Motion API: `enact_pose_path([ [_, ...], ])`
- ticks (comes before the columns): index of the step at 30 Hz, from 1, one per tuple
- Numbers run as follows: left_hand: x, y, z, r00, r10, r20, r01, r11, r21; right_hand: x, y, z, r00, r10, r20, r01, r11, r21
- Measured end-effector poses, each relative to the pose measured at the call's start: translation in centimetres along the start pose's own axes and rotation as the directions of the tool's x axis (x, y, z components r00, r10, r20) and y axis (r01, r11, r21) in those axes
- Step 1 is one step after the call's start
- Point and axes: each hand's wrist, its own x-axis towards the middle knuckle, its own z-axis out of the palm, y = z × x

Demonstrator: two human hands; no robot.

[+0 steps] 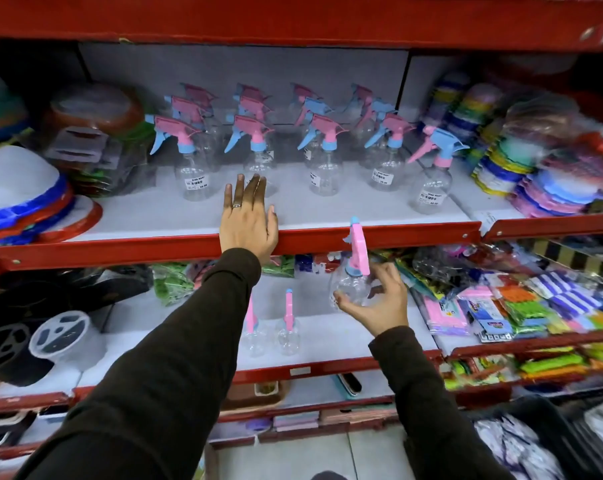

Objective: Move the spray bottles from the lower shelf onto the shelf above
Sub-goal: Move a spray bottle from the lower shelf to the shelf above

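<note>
The right hand [376, 299] grips a clear spray bottle [353, 278] by its round body, fingers curled around it, the pink trigger head rising at 12 o'clock across the red front lip of the upper shelf [397, 237]. The bottle is lifted off the lower shelf [327, 341]. The left hand [248, 220] lies flat and spread on the upper shelf's front edge, fingers pointing toward 12 o'clock, holding nothing. Beyond its fingertips stand rows of spray bottles [322, 150] with pink and blue heads, already on the upper shelf. At 8 o'clock from the right hand, two more bottles [288, 323] stand upright on the lower shelf, just beside each other.
</note>
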Motion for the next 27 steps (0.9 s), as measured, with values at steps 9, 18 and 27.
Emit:
enact_pose_path([
  [9, 0.0, 0.1, -0.2, 1.000, 0.003, 0.014, -0.003, 1.000, -0.005, 7.4, -5.2, -2.6, 0.970, -0.145, -0.194, 0.151, 0.988, 0.017],
  [18, 0.1, 0.0, -0.2, 1.000, 0.002, 0.005, -0.002, 1.000, -0.017, 14.4, -6.1, 0.1, 0.995, 0.002, -0.100, -0.008, 0.998, -0.057],
  [27, 0.1, 0.0, 0.0, 1.000, 0.002, -0.007, -0.002, 1.000, -0.006, 15.4, -5.1, 2.1, 0.998, 0.055, -0.006, -0.055, 0.993, -0.102],
])
